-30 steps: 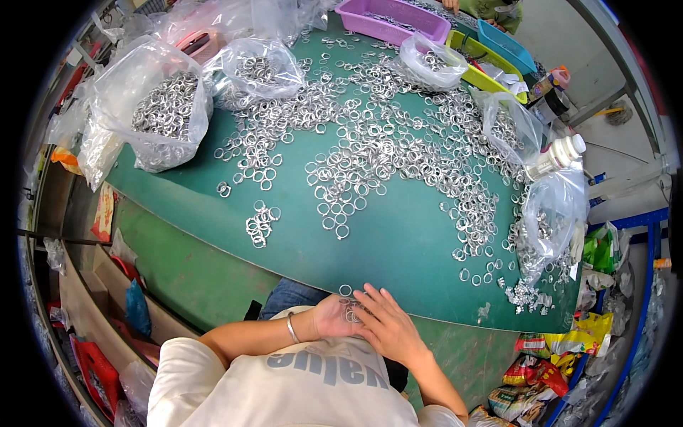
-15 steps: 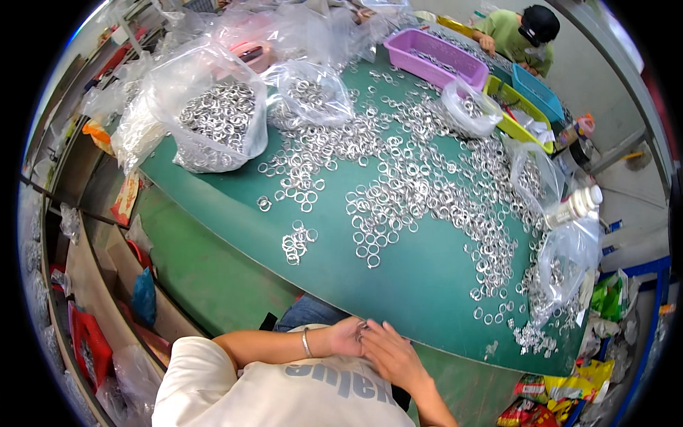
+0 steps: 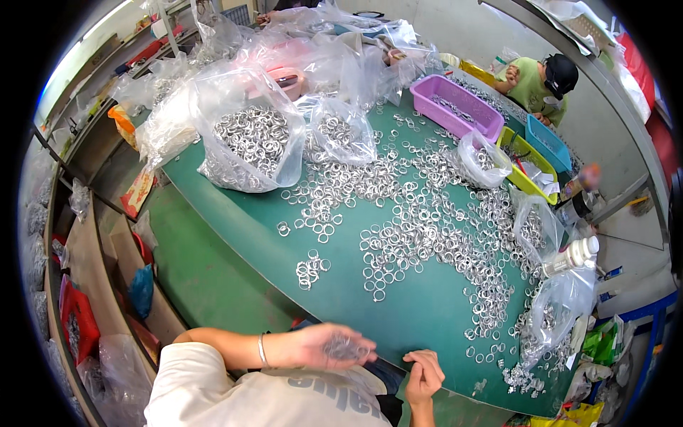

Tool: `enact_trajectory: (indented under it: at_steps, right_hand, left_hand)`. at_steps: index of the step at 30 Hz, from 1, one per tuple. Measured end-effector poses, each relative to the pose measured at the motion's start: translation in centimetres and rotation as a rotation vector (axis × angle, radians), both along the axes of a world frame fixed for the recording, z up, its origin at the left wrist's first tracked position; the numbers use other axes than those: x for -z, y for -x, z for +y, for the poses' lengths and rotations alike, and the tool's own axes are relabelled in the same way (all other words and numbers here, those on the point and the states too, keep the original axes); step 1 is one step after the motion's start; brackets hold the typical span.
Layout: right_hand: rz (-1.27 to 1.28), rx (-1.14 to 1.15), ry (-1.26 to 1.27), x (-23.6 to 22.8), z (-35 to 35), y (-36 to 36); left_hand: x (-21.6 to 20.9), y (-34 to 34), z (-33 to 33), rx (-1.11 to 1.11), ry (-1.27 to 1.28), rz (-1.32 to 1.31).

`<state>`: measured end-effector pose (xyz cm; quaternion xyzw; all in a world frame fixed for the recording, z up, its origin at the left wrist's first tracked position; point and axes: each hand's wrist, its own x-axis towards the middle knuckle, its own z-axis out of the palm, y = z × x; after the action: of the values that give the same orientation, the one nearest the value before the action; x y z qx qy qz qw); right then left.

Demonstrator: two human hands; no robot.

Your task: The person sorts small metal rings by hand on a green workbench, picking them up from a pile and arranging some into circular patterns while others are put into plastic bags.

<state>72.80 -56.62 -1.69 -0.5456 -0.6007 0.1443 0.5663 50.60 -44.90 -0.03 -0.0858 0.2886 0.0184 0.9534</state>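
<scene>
My left hand (image 3: 320,346), with a bracelet at the wrist, is turned palm up in front of my shirt. A small cluster of grey metal pieces (image 3: 346,348) lies in it, smeared by motion. To the right, my right hand (image 3: 425,375) is at the table's near edge with its fingers curled together; whether anything is in them is hidden. Many silvery metal rings (image 3: 427,231) lie spread over the green table (image 3: 341,317). A separate small group of rings (image 3: 313,269) lies nearer the left edge.
Clear plastic bags of rings stand at the back left (image 3: 252,146) and right (image 3: 555,313). Beyond are purple (image 3: 455,117), yellow-green (image 3: 530,160) and blue bins (image 3: 546,146). A white bottle (image 3: 573,256) lies at right. Another person (image 3: 537,85) sits at the far right.
My hands, together before, are now apart: the left has turned palm up and the right has moved right, its fingers curled. The view has shifted, so the table sits lower.
</scene>
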Motion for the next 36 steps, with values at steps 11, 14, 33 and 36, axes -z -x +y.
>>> enact_trajectory:
  at_steps: [11, 14, 33, 36]
  right_hand:
    - [-0.036, 0.101, 0.093, 1.0, 0.2, 0.1]
    - [-0.035, 0.115, 0.090, 1.1, 0.3, 0.3]
    - [-0.600, 0.237, 0.286, -0.4, 15.8, -7.2]
    - [-0.745, 0.210, 0.399, 1.4, 18.2, -7.6]
  left_hand:
    - [-6.2, -3.0, 28.6, -1.283, -0.463, 0.114]
    - [-6.6, -3.7, 33.4, -1.427, -0.620, 0.502]
    - [0.2, -13.3, 16.2, 0.539, -2.417, 0.624]
    - [2.3, -14.2, 16.0, 0.510, -2.600, 0.698]
